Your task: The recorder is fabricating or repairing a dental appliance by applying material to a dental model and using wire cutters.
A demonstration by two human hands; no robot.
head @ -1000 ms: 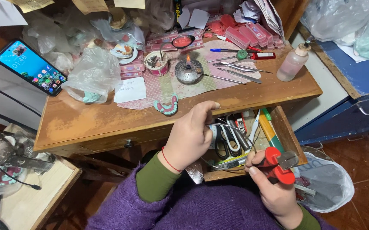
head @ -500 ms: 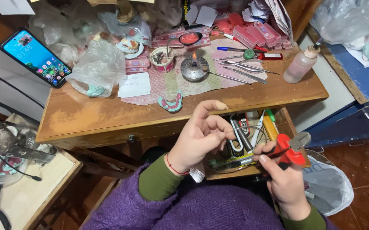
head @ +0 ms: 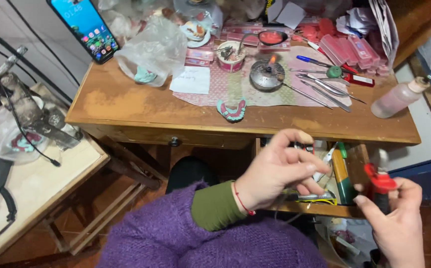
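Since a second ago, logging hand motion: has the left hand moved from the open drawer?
Yes. The left hand has pulled back from over the open drawer toward the body, at its front edge.

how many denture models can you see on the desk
2. One pink-and-teal denture model lies at the desk's front edge by the patterned mat; another sits inside the clear plastic bag. More may be hidden in the clutter.

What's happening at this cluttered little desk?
A person in a purple sweater sits at a wooden desk with its drawer pulled open. The left hand reaches over the tools in the drawer, fingers curled. The right hand holds a red-handled tool beside it. On the desk lie a pink and teal denture model, metal instruments and a small lit burner.
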